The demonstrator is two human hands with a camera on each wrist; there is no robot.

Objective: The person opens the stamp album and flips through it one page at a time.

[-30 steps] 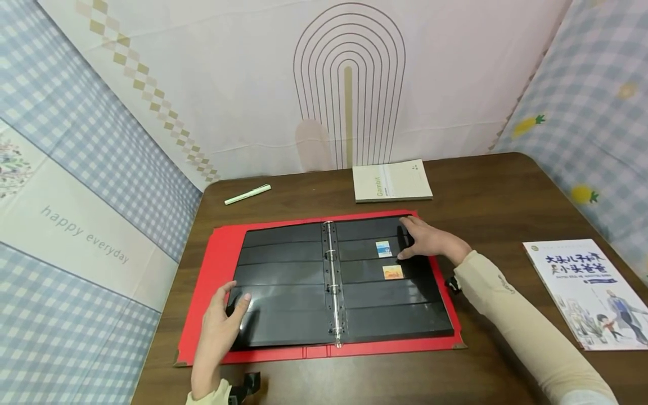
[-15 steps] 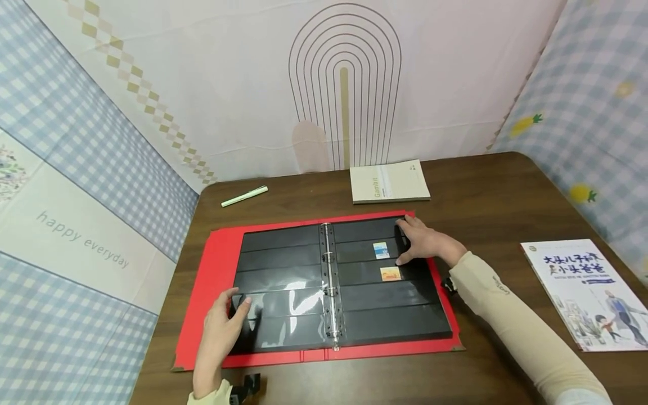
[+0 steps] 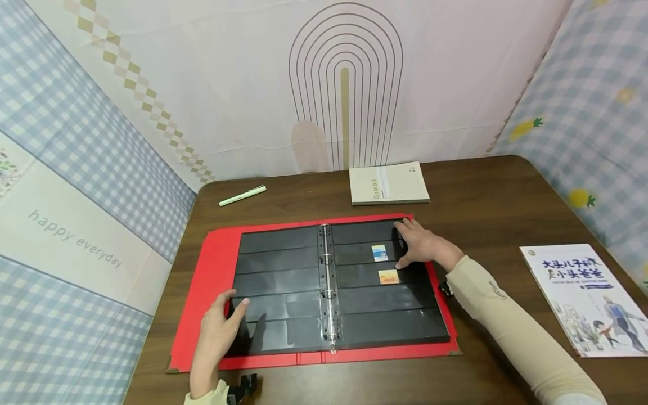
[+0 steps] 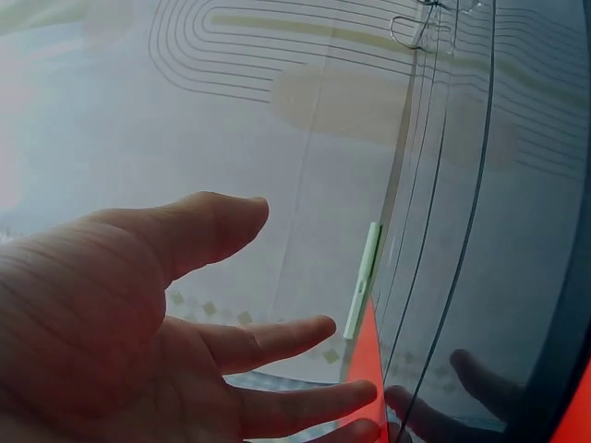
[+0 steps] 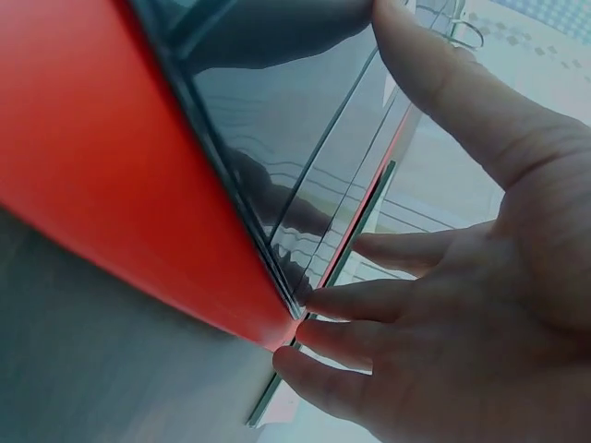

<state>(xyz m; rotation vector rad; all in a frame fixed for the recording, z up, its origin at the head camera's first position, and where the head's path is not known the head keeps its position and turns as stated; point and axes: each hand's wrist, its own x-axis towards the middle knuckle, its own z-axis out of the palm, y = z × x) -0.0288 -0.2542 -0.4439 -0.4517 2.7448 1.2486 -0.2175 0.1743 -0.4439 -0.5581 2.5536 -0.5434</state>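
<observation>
Handle the red binder [image 3: 212,270], opened flat on the surface [image 3: 314,388] beneath the well-separated left hand [image 3: 215,326] and right hand [image 3: 421,243], loosely spread and clamping nothing, as likely weighty, stiff-covered and slick-paged, best taken by its outer edges.

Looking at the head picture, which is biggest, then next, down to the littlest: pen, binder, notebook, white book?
1. Binder
2. White book
3. Notebook
4. Pen

The white book is nearer the camera than the notebook, so their real sizes are unsure.
</observation>
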